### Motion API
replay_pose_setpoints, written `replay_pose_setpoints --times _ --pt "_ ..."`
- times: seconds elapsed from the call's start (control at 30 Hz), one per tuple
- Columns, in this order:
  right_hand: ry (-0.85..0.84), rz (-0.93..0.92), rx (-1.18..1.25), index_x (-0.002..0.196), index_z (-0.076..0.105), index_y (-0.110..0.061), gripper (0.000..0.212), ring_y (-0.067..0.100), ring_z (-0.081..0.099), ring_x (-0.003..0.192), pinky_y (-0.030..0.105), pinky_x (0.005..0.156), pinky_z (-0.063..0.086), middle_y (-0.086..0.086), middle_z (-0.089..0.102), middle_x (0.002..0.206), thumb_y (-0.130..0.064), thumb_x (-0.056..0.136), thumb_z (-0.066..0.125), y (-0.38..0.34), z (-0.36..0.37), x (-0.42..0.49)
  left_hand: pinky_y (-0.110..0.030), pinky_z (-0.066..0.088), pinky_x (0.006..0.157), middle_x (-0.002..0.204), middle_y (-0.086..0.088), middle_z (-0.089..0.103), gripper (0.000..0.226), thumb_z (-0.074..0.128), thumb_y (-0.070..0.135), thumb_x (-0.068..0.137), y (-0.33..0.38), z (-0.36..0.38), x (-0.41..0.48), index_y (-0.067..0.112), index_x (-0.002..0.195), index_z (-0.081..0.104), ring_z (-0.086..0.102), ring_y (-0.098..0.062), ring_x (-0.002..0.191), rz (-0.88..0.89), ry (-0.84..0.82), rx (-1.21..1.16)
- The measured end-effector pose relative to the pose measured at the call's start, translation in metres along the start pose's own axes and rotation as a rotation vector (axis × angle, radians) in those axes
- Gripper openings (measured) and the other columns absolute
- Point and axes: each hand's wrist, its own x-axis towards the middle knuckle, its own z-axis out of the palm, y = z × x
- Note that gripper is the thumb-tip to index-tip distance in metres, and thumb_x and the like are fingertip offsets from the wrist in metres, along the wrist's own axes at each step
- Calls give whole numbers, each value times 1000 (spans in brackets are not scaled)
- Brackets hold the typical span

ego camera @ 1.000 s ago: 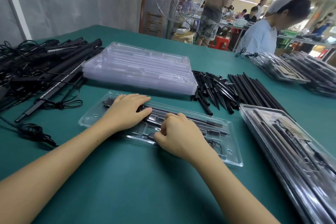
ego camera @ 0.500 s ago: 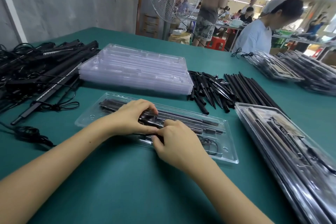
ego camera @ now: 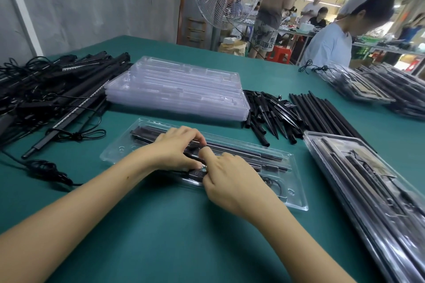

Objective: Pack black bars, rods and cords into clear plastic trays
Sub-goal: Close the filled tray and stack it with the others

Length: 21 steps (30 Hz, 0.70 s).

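Our left hand [ego camera: 177, 149] slides in off the bars [ego camera: 243, 150] to meet our right hand [ego camera: 230, 179], and now both pinch the cord's little control box [ego camera: 195, 173], so looks like we're seating it in the near slot of the clear tray [ego camera: 296, 200].

The grey patterned shorts [ego camera: 264, 27] of a standing person carry printed lettering; only the word "STREET" reads, the rest is too small.
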Motion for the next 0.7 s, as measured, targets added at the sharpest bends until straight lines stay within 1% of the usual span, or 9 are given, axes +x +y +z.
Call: replay_pose_setpoints --times 0.07,0.13,0.23,0.3,0.37,0.47,0.53,0.6,0.7 --pt "-15 20 62 99 36 -13 11 27 38 79 36 64 25 10 56 88 -13 88 37 2 1 0 -31 23 95 124 12 40 43 70 39 76 2 0 1 42 110 45 31 -14 121 -19 -2 2" --pt "-22 16 88 92 31 -16 10 24 35 80 35 63 25 9 58 96 -12 87 38 0 4 1 -32 23 97 116 14 37 40 69 39 76 3 0 1 44 106 44 32 -15 121 -30 8 -2" --pt "-14 4 43 90 28 -18 13 23 34 78 34 61 26 5 57 92 -11 86 38 -4 11 4 -32 24 99 113 15 35 38 68 36 76 4 2 0 44 105 45 33 -16 121 -34 42 -21" --pt "-31 64 101 94 32 -19 13 26 41 79 36 62 33 2 55 86 -10 86 38 5 10 5 -32 23 101 120 15 38 39 68 39 78 3 4 -3 44 107 44 31 -14 122 2 70 -28" --pt "-115 170 341 102 41 -18 15 21 55 82 36 71 44 0 64 95 -11 88 43 22 4 5 -31 18 105 132 15 36 41 64 43 82 -1 4 -6 43 117 42 26 -11 128 61 43 -2" --pt "-204 253 715 103 48 -23 27 8 62 83 23 75 52 -9 67 99 -20 84 67 38 -1 2 -27 10 112 145 15 23 57 62 51 83 -12 -6 -11 41 133 35 15 -3 135 122 -117 -37" --pt "-225 219 667 103 47 -25 40 7 60 86 13 74 48 -11 63 99 -22 76 76 39 1 4 -22 7 112 148 16 17 71 69 51 78 -15 -11 -13 41 137 30 9 1 136 152 -187 -50" --pt "-200 186 558 107 48 -26 44 6 54 85 9 70 42 -9 59 100 -22 75 77 34 4 7 -23 7 114 149 15 15 79 74 48 74 -14 -11 -12 40 138 29 7 -1 138 156 -187 -35" --pt "-161 111 356 119 48 -21 47 16 46 100 26 86 40 -4 49 104 -25 79 72 27 10 10 -28 9 116 151 13 15 80 75 45 73 -13 -6 -11 39 138 29 8 -3 140 154 -154 -35"
